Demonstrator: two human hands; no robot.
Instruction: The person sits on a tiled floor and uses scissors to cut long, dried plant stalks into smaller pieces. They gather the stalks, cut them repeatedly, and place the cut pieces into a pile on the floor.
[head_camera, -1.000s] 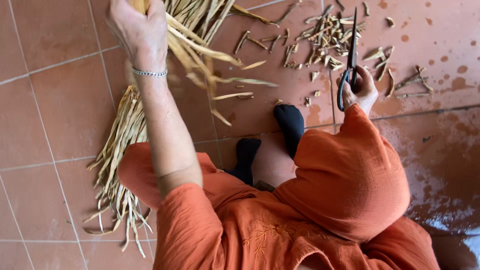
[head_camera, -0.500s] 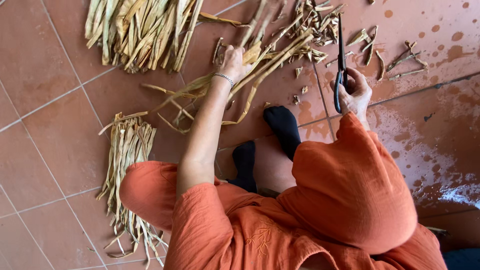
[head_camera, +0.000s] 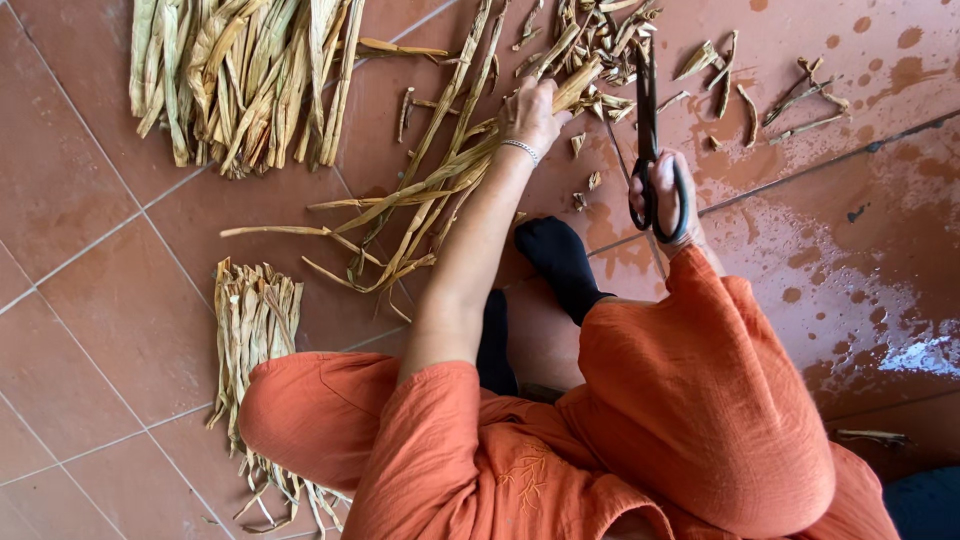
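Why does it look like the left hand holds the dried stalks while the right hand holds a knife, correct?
Not quite. In the head view the right hand holds black scissors, not a knife. The left hand does have its grip on the dried stalks.

Bare floor tile (head_camera: 90, 290) lies open to the left of the left hand's fingers (head_camera: 530, 100). Beyond them, cut stem scraps (head_camera: 600, 40) crowd the floor. The dry leaf pile (head_camera: 240, 80) blocks the far left. Between the two hands, black scissors (head_camera: 650, 140) stand in the gap, with a dark sock (head_camera: 560, 260) below.
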